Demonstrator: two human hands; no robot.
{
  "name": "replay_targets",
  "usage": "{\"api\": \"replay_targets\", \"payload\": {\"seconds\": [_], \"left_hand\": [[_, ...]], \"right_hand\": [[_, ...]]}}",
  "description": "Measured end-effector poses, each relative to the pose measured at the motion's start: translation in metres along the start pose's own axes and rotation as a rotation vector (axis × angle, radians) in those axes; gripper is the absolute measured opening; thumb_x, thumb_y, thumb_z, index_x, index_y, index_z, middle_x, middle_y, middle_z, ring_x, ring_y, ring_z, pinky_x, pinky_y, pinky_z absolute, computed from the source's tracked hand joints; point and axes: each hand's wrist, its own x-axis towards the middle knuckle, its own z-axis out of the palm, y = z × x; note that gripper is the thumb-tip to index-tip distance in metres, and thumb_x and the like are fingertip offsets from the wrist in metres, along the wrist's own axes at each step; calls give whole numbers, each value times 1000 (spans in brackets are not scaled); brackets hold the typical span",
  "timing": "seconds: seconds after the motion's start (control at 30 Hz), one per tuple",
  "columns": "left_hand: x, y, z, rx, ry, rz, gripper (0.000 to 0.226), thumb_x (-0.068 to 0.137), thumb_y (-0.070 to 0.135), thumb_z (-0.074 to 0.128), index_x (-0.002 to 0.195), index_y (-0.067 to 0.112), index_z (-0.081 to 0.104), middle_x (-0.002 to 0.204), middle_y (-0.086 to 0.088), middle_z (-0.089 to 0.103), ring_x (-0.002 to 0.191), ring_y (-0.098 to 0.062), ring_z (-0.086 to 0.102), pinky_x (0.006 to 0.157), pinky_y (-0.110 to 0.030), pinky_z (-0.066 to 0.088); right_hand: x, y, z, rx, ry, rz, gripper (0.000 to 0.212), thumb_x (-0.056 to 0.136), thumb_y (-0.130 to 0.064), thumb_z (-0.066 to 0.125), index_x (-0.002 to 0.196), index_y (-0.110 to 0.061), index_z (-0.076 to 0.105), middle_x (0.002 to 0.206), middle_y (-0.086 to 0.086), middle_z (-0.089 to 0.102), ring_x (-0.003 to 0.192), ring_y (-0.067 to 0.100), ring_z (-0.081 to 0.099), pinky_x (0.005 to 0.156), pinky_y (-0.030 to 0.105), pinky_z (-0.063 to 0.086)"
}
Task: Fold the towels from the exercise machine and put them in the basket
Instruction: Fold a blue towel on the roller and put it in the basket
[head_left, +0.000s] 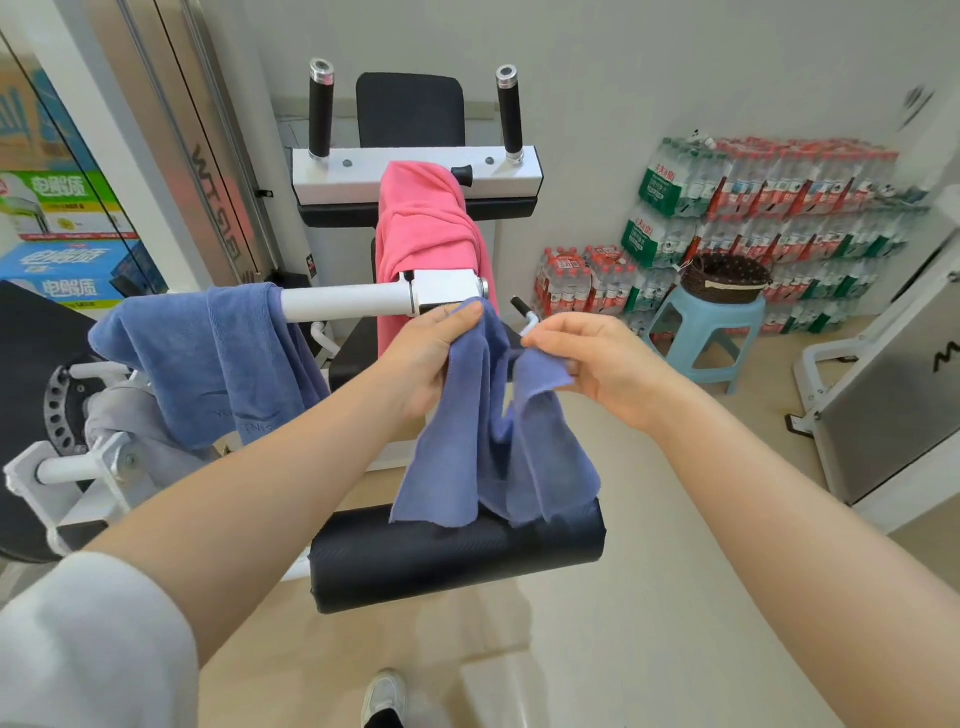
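A small blue-purple towel (488, 452) hangs in front of me, held by its top edge. My left hand (426, 353) pinches one upper corner and my right hand (587, 358) pinches the other; its lower end drapes onto a black foam roller pad (457, 556). A larger blue towel (208, 358) hangs over the white bar (343, 301) of the exercise machine at the left. A pink towel (426, 228) is draped over the machine's middle. A grey towel (130, 421) lies lower left. The dark woven basket (724, 280) sits on a light blue stool (706, 332) at the right.
Stacked packs of bottled water (769, 208) line the wall behind the stool. A grey machine frame (883, 395) stands at the right edge. Cardboard boxes (62, 249) sit behind glass at the left. My shoe (384, 696) shows on the beige floor.
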Motion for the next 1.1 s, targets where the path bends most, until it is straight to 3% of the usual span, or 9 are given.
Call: {"api": "replay_targets", "payload": {"seconds": [0.1,0.23,0.4,0.47,0.57,0.7,0.9,1.03,1.1], "left_hand": [[-1,-10,6,-46,-144,-12,10,92,19,55,96,12,61,96,-14,62,89,-27,58,90,-42,46],[-5,-16,19,-151,-201,11,11,96,11,47,94,9,57,86,-13,62,71,-20,64,66,-30,55],[-7,-27,22,-152,-141,20,17,90,11,54,103,7,64,97,-15,64,92,-25,61,98,-38,45],[-9,-27,24,-155,-136,30,17,85,16,60,99,9,66,97,-13,65,92,-25,61,99,-40,44],[-8,-28,22,-152,-120,79,14,88,13,57,96,9,67,89,-10,69,83,-21,66,83,-33,53],[-10,-31,22,-91,-115,128,20,97,10,45,106,5,62,84,-5,72,75,-13,69,69,-22,57],[-18,-37,33,-149,-207,122,26,99,7,36,102,5,61,85,-6,72,79,-12,69,79,-24,55],[-18,-32,41,-183,-215,103,29,100,14,35,94,6,62,84,-4,71,85,-11,68,82,-23,55],[-20,-29,47,-136,-224,100,31,101,21,35,94,4,60,89,-6,67,94,-14,63,96,-28,48]], "right_hand": [[-4,-9,2,72,-207,-51,27,82,4,55,98,-15,64,83,-4,72,79,10,68,80,26,56],[-2,-6,12,-292,39,-193,18,82,0,64,82,-19,64,68,-1,70,65,1,64,70,22,54],[2,-7,12,-724,200,-362,22,86,-23,63,64,-20,59,61,-4,47,56,4,43,56,20,34],[4,-9,14,-817,186,-384,32,89,-24,57,59,-26,47,67,-5,40,60,4,40,56,21,28],[8,-4,15,-846,182,-375,40,93,-24,51,56,-22,37,68,-4,37,62,5,38,58,28,24],[7,4,15,-844,191,-394,33,94,-25,51,63,-13,47,69,-4,40,62,3,39,56,23,28],[7,1,7,-820,207,-373,26,90,-30,57,72,-11,57,59,-8,48,57,3,43,55,27,33],[9,3,13,-693,397,-354,27,87,-31,60,71,-11,53,66,-2,54,60,3,46,53,18,36],[10,6,16,-615,523,-300,35,87,-35,60,64,-13,44,61,-3,47,56,7,42,50,19,33]]}}
